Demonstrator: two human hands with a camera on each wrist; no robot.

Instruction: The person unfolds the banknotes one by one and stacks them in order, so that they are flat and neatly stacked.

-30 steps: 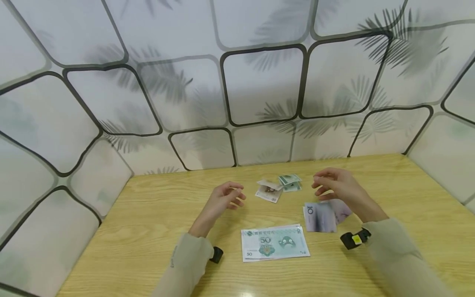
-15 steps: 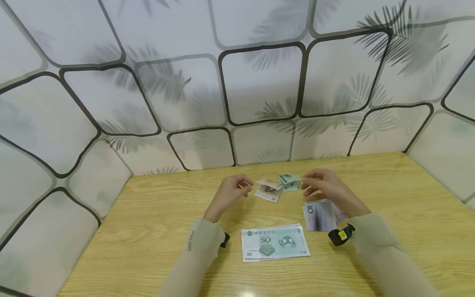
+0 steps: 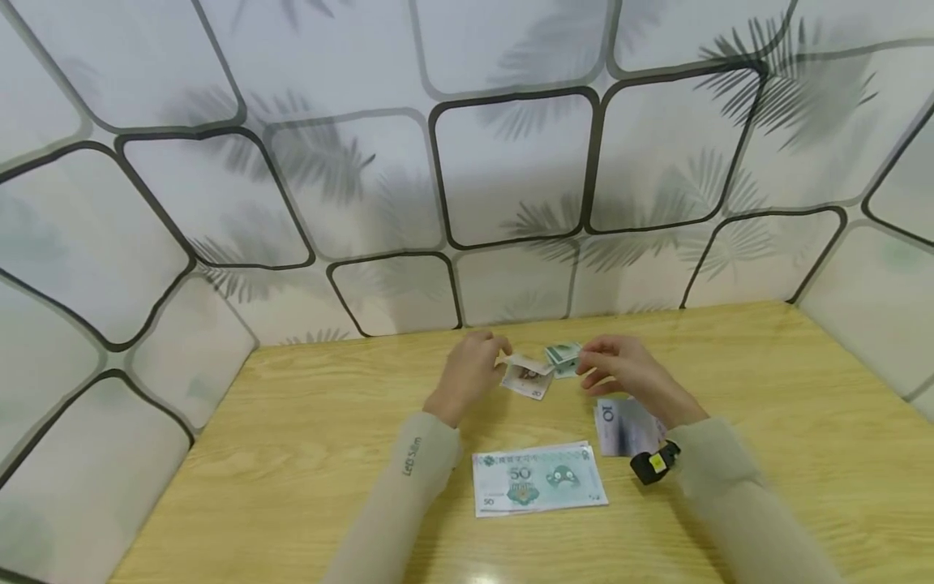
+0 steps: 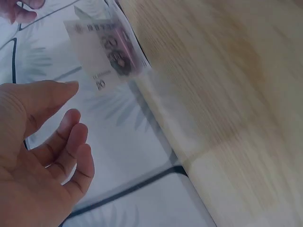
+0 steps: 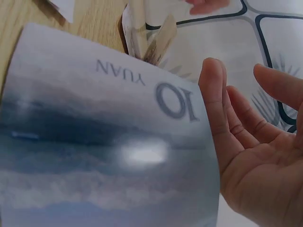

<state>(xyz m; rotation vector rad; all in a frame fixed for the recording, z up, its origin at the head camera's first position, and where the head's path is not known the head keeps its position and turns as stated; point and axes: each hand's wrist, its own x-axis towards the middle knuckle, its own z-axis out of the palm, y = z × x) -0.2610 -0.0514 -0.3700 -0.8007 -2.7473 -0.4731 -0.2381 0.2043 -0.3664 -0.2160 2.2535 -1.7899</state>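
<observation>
Left hand [image 3: 470, 373] sits farther forward and right, gap to folded 20 note [image 3: 529, 383] narrowed to just beside; back of hand turns upward, sleeve lettering [image 3: 413, 456] shows fuller. Right hand [image 3: 623, 371] sits farther left, near folded green note [image 3: 562, 354], covering more of purple notes [image 3: 620, 428].

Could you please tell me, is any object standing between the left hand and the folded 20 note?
Nothing visible does. In the left wrist view, only an open gap shows between the left hand and the folded 20 note. The green note lies on that note's other side.
</observation>
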